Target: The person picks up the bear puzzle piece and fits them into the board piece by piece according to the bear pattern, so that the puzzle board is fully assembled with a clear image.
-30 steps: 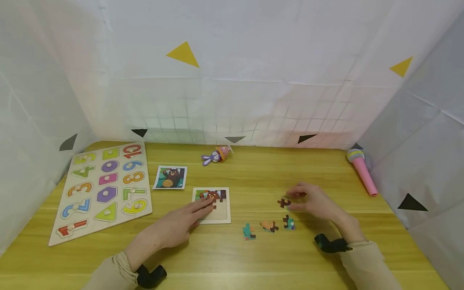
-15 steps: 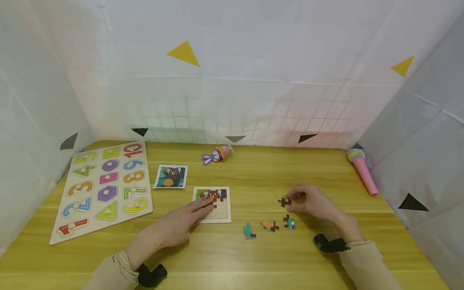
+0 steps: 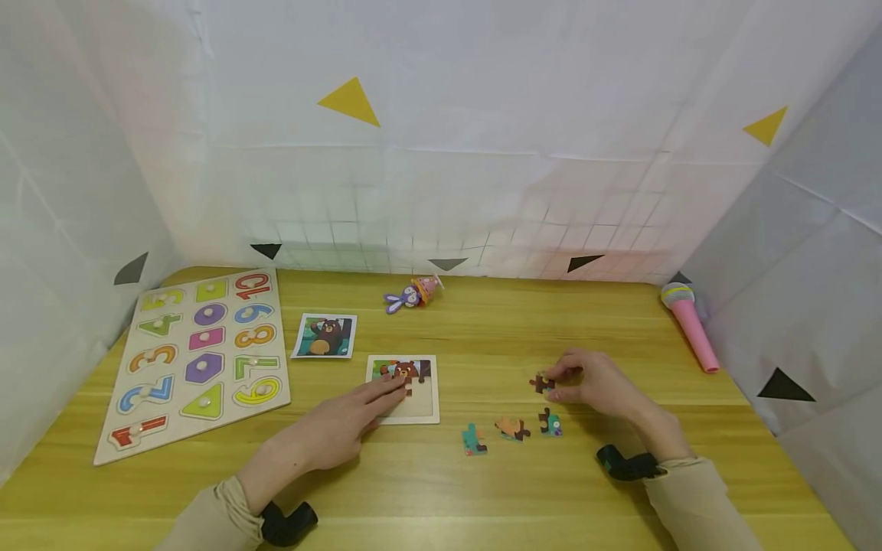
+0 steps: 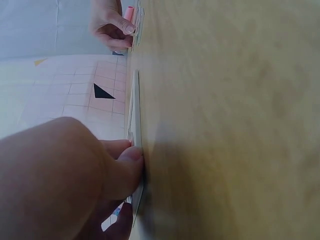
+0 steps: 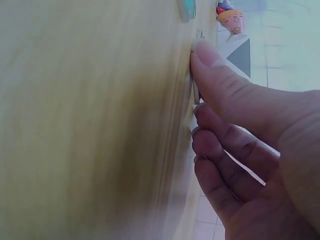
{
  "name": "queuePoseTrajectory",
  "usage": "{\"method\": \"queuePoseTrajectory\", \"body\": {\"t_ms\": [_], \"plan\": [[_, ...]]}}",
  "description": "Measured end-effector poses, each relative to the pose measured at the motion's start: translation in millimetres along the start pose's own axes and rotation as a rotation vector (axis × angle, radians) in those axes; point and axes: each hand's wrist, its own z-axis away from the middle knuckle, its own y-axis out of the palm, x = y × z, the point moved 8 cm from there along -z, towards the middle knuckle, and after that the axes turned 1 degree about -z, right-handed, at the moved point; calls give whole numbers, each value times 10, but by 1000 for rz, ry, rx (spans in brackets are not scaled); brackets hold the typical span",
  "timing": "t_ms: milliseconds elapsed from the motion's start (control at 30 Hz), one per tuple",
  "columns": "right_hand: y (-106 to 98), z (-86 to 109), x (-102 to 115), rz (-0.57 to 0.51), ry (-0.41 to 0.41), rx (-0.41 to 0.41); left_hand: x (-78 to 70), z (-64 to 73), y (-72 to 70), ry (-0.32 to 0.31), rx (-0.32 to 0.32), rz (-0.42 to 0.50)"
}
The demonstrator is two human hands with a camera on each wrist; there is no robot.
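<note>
My left hand (image 3: 335, 432) rests on the left part of a small wooden jigsaw tray (image 3: 427, 405), its fingers stretched over the bear picture. In the left wrist view the thumb touches the edge of the tray (image 4: 136, 95). To the right, my right hand (image 3: 599, 385) pinches a brown puzzle piece (image 3: 542, 382) low at the tabletop between thumb and forefinger; the fingers cover part of it. Nearer me lie a teal piece (image 3: 473, 440), an orange and brown piece (image 3: 513, 428) and a teal and brown piece (image 3: 550, 422), all loose.
A bear picture card (image 3: 324, 337) lies behind the tray. On the left is a board of knobbed numbers and shapes (image 3: 200, 367). A purple bunny toy (image 3: 412, 295) lies at the back, a pink toy microphone (image 3: 691, 327) at the far right. White cloth walls enclose the table.
My right thumb and forefinger have closed in on the brown piece, which has shifted very slightly to the right. The left hand stays on the tray.
</note>
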Motion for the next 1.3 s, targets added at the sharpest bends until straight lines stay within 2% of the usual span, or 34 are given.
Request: {"method": "queuePoseTrajectory", "body": {"t_ms": [400, 733, 900, 1000, 1133, 1300], "plan": [[19, 14, 76, 40, -77, 24, -1, 0, 8, -9, -11, -2], [34, -7, 225, 0, -145, 9, 6, -13, 39, -10, 5, 2], [65, -82, 428, 14, -156, -15, 15, -12, 43, -18, 14, 4], [116, -152, 602, 42, -194, -16, 19, -13, 45, -16, 17, 2], [214, -262, 841, 57, -255, 13, 18, -12, 42, -8, 19, 4], [374, -389, 1077, 54, -288, 78, 9, -12, 35, 4, 21, -6]]}}
